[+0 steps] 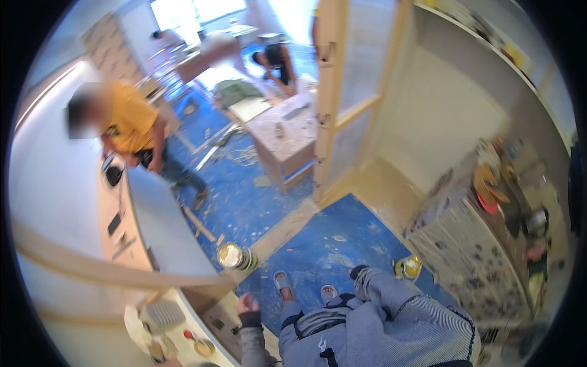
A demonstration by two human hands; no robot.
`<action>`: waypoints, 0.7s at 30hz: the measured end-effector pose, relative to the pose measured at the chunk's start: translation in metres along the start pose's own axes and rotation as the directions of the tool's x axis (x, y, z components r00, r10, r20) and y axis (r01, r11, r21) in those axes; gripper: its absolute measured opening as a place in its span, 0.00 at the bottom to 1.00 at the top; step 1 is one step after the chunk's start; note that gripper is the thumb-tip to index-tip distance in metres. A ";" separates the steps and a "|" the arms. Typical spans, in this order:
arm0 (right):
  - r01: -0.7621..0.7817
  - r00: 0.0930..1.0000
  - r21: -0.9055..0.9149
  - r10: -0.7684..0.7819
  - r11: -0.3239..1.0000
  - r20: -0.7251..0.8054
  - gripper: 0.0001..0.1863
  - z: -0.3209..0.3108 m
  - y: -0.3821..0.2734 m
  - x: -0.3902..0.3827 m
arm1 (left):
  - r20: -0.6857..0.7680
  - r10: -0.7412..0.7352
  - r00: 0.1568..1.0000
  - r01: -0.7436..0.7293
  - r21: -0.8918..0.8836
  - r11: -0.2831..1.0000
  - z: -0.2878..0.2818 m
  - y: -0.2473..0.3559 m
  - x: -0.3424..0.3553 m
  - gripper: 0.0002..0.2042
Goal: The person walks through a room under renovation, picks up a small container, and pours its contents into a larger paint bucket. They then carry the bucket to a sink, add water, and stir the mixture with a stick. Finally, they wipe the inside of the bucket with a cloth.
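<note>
My left hand (247,303) hangs empty at the lower middle, fingers loosely bent and apart, near a white ledge (205,342) that holds a ridged grey tray (164,315) and a small red item. My right hand (354,271) is mostly hidden by its grey sleeve, so its grip is unclear. It is above the blue floor covering (318,238), left of a metal can (408,267). My sandaled feet stand on that covering. Another metal can (235,255) sits by the threshold ahead of my left hand.
A person in yellow (131,116) leans at a curved counter (128,238); others work behind. A cluttered workbench (275,134), loose wood and cables occupy the far room. A wooden frame (327,147) rises at the centre. A cluttered, plastic-covered cabinet (458,257) stands to my right.
</note>
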State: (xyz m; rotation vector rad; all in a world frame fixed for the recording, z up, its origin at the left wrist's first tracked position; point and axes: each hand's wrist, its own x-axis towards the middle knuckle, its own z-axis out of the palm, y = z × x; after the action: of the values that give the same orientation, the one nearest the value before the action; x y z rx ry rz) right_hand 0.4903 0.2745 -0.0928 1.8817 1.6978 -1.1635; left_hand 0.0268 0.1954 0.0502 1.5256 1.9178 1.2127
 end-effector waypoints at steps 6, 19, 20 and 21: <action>-0.235 0.938 0.290 0.294 0.928 -0.181 0.33 -0.062 0.033 -0.048 | 0.595 0.756 0.273 -0.112 -0.760 0.640 0.051 0.400 0.108 0.19; -0.675 0.224 0.683 0.959 0.280 -0.172 0.24 0.065 0.226 -0.455 | -0.590 0.702 -0.399 0.904 -0.122 0.411 -0.124 0.545 -0.064 0.27; -0.675 0.161 0.700 0.973 0.232 -0.168 0.23 0.066 0.237 -0.493 | -0.621 0.705 -0.343 0.919 -0.065 0.390 -0.136 0.550 -0.066 0.25; -0.658 0.097 0.731 0.984 0.179 -0.152 0.23 0.086 0.249 -0.523 | -0.645 0.697 -0.312 0.918 -0.017 0.395 -0.143 0.554 -0.072 0.24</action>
State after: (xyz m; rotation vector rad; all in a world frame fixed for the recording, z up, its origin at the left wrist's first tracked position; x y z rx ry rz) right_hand 0.7250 -0.1837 0.1869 3.1115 -0.0653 -0.3743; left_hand 0.2604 0.0894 0.5664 -1.3705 4.3098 1.0073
